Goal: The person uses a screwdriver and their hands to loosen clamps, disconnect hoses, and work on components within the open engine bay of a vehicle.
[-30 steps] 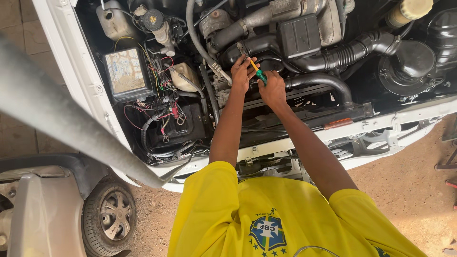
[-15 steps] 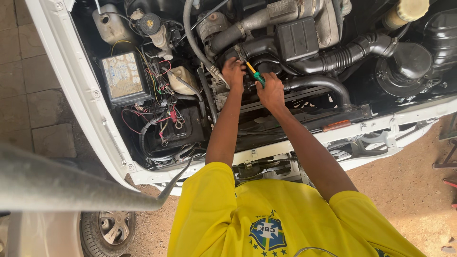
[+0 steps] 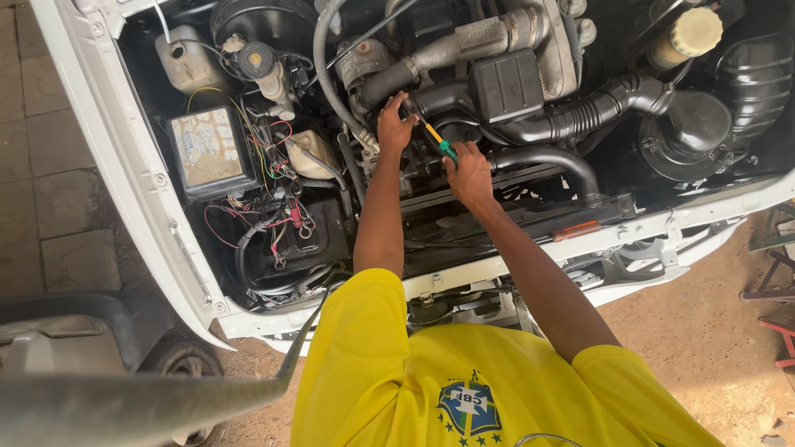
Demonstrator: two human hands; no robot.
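- The left hand (image 3: 394, 124) reaches into the engine bay (image 3: 431, 207) of a white car, its grip closed on a part just beside the grey hose (image 3: 406, 79); what exactly the fingers pinch is hidden by the hand.
- The right hand (image 3: 469, 172) sits at about 4 o'clock from the left hand, near it but apart, its grip clamped on the green handle end of a screwdriver (image 3: 436, 141).
- The screwdriver has a yellow and green handle and slants from the right hand up toward 10 o'clock, its tip near the left hand's fingers.
- A black box (image 3: 507, 84) lies at 1 o'clock from the right hand, with a ribbed black hose (image 3: 596, 112) running on toward 2 o'clock.
- A round black housing (image 3: 694, 132) sits at 3 o'clock, well apart from the hands, and a cream cap (image 3: 696, 31) stands above it at 12 o'clock.
- A battery (image 3: 205, 149) with a pale worn top lies at 9 o'clock from the left hand, well apart, with red and black wires (image 3: 281, 223) tangled below it toward 5 o'clock.
- A white tank (image 3: 186, 60) sits at 12 o'clock from the battery.
- The person wears a yellow shirt (image 3: 397, 372).
- A grey bar (image 3: 149, 406) crosses the bottom left of the view, blurred.
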